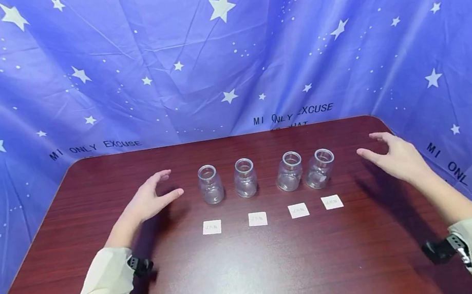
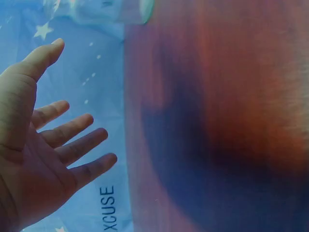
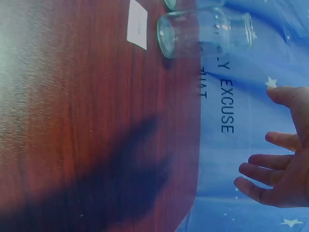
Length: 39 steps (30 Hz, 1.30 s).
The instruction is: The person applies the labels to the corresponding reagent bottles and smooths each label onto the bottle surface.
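Several clear glass jars without lids stand upright in a row on the dark red wooden table [image 1: 249,280]. My left hand [image 1: 149,199] hovers to the left of the leftmost jar [image 1: 211,187], fingers spread and holding nothing. Beyond it are a second jar [image 1: 246,180] and a third jar [image 1: 289,174]. Off to the right of the rightmost jar [image 1: 319,170], my right hand [image 1: 394,157] is raised above the table, its fingers apart and touching nothing. In the right wrist view that same jar [image 3: 193,36] shows above the right hand [image 3: 285,164].
In front of the jars lie small white paper labels, among them a left one [image 1: 212,227] and a right one [image 1: 331,202]; their writing is too small to read. A blue curtain [image 1: 182,47] with white stars hangs behind and beside the table.
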{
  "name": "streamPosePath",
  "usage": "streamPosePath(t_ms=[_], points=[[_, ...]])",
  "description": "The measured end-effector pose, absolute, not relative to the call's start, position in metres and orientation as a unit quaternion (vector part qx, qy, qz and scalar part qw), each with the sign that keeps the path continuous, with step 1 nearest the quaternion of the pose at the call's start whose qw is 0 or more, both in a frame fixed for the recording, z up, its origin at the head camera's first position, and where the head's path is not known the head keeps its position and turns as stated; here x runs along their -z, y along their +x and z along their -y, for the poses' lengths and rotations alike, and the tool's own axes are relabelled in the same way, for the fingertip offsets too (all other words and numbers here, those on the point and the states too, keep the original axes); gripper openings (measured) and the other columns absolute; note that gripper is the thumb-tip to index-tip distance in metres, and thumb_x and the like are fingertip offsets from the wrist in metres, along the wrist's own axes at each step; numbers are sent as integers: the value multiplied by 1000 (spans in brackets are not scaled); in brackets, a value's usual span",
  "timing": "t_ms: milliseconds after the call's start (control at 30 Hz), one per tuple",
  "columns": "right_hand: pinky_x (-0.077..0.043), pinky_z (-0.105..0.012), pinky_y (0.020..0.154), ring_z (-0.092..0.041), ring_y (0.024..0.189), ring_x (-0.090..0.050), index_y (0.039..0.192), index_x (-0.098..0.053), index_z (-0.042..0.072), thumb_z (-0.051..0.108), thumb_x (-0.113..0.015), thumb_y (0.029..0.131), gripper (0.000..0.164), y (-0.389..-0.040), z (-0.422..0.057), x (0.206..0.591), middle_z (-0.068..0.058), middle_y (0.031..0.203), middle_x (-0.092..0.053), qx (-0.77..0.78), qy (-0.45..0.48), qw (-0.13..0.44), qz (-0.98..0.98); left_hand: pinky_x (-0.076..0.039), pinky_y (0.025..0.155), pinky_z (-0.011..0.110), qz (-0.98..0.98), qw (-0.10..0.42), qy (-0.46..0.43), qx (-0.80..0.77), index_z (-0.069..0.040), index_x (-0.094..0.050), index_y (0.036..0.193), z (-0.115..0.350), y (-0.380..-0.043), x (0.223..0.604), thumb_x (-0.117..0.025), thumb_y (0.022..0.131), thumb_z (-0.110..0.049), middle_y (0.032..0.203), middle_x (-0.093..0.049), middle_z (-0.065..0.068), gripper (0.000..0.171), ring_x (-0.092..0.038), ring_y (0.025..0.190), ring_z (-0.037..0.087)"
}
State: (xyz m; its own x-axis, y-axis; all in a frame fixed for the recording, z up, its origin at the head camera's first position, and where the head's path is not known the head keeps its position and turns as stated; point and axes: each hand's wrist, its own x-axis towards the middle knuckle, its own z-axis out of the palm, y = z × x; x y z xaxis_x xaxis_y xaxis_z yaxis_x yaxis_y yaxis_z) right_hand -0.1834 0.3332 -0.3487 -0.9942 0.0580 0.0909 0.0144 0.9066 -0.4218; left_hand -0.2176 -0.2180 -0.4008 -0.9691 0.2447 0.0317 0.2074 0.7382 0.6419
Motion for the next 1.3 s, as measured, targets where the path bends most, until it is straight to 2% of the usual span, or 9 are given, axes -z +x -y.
streamPosePath(t_ms=[200, 400, 700, 933, 1300], points=[[-40, -54, 81, -44, 107, -53, 121, -55, 2, 48, -56, 88, 57, -176, -323, 356, -27, 117, -59, -215, 2, 79, 973, -39, 100, 50, -925, 19, 164, -341, -1, -50, 128, 212, -204, 411, -70, 82, -33, 125, -57, 20, 60, -52, 119, 36], [-43, -44, 71, -36, 91, -62, 111, -63, 7, 45, -59, 87, 45, -168, -306, 366, -21, 100, -67, -225, 23, 92, 970, -44, 95, 47, -924, 26, 210, -318, -4, -59, 117, 202, -193, 416, -71, 81, -32, 116, -63, 14, 47, -58, 111, 32], [-44, -39, 70, -30, 87, -64, 103, -67, 10, 41, -63, 86, 35, -159, -276, 376, -14, 96, -71, -238, 53, 84, 966, -48, 88, 42, -915, 39, 272, -296, -3, -63, 108, 189, -181, 417, -72, 80, -26, 103, -65, 10, 38, -62, 98, 25], [-45, -32, 70, -19, 81, -62, 99, -69, 14, 38, -67, 84, 28, -156, -247, 380, -5, 90, -71, -264, 76, 58, 960, -48, 80, 33, -924, 39, 280, -257, -8, -64, 107, 184, -179, 422, -73, 78, -30, 98, -64, 4, 37, -60, 89, 18], [-50, -29, 71, -10, 78, -63, 96, -69, 14, 31, -68, 83, 21, -163, -192, 390, 4, 86, -70, -296, 163, 36, 941, -48, 77, 30, -918, 49, 299, -254, -7, -65, 102, 180, -181, 425, -74, 74, -27, 90, -64, 4, 36, -58, 84, 17]])
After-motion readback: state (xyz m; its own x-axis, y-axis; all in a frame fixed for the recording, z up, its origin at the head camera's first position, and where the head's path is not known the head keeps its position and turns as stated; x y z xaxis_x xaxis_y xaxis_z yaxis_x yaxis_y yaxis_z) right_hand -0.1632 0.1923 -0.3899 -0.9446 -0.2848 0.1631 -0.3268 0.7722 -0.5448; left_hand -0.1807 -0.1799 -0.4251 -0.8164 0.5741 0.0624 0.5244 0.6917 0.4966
